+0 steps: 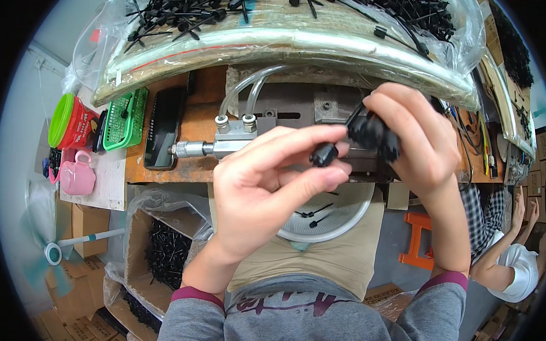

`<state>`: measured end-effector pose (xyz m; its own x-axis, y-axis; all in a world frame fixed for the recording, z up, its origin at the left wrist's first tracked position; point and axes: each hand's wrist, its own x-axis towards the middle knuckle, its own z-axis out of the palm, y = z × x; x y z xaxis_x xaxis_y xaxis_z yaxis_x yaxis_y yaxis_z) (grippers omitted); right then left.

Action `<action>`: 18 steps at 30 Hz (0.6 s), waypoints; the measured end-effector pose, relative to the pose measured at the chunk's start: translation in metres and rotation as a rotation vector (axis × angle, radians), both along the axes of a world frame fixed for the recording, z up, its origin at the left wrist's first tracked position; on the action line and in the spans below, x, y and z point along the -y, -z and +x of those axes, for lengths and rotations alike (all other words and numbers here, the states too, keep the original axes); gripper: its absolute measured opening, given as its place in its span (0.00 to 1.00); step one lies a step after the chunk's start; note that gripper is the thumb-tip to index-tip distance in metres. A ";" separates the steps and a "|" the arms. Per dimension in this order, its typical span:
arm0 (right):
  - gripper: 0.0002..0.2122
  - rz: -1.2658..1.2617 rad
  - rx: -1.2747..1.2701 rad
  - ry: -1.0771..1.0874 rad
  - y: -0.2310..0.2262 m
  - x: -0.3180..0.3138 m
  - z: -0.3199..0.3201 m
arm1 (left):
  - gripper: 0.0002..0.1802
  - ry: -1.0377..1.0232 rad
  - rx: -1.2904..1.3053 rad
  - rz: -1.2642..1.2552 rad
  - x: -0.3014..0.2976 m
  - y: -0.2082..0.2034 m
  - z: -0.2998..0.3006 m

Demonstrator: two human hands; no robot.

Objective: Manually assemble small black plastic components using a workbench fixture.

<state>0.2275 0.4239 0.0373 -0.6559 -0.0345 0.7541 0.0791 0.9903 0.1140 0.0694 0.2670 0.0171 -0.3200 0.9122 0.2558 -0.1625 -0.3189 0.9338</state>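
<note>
The left hand [254, 188] has its fingers bent close around a small black piece [323, 155], and the right hand [418, 136] has its fingers curled tight on more black pieces [373, 135] just beside it, up above the white basket [351, 212].
</note>
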 end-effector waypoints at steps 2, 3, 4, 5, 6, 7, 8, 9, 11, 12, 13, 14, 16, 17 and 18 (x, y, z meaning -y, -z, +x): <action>0.17 -0.040 -0.037 0.038 0.008 0.003 0.010 | 0.22 -0.074 -0.438 0.076 0.005 0.006 -0.001; 0.17 -0.077 -0.058 0.055 0.012 0.002 0.015 | 0.22 -0.133 -0.676 0.120 0.008 0.012 0.000; 0.16 -0.103 -0.072 0.082 0.013 0.004 0.018 | 0.23 -0.191 -0.830 0.146 0.011 0.022 0.004; 0.16 -0.128 -0.076 0.105 0.015 0.008 0.022 | 0.22 -0.194 -0.871 0.108 0.015 0.030 0.011; 0.15 -0.150 -0.079 0.139 0.014 0.012 0.028 | 0.22 -0.209 -0.952 0.116 0.015 0.038 0.018; 0.15 -0.178 -0.087 0.153 0.018 0.015 0.030 | 0.22 -0.237 -1.041 0.109 0.015 0.048 0.023; 0.15 -0.158 -0.094 0.140 0.024 0.016 0.030 | 0.20 -0.246 -1.111 0.106 0.015 0.057 0.025; 0.15 -0.212 -0.095 0.136 0.026 0.020 0.032 | 0.20 -0.267 -1.157 0.103 0.014 0.064 0.028; 0.15 -0.247 -0.090 0.139 0.030 0.025 0.035 | 0.19 -0.310 -1.249 0.098 0.011 0.074 0.032; 0.15 -0.227 -0.083 0.151 0.030 0.026 0.036 | 0.17 -0.329 -1.281 0.091 0.008 0.072 0.032; 0.15 -0.207 -0.076 0.163 0.030 0.027 0.038 | 0.17 -0.320 -1.286 0.071 0.005 0.068 0.031; 0.16 -0.204 -0.052 0.170 0.029 0.030 0.041 | 0.17 -0.310 -1.291 0.050 0.003 0.065 0.031; 0.16 -0.130 -0.057 0.156 0.036 0.029 0.042 | 0.18 -0.303 -1.318 0.021 0.002 0.062 0.031; 0.16 -0.094 -0.060 0.148 0.039 0.029 0.043 | 0.18 -0.301 -1.335 0.011 0.003 0.063 0.031; 0.17 -0.086 -0.044 0.148 0.039 0.030 0.044 | 0.18 -0.297 -1.351 0.004 0.003 0.062 0.030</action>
<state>0.2717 0.3941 -0.0020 -0.6152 0.1260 0.7783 0.2279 0.9734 0.0226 0.0995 0.2640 -0.0449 -0.0047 0.8527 0.5223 0.9328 -0.1844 0.3096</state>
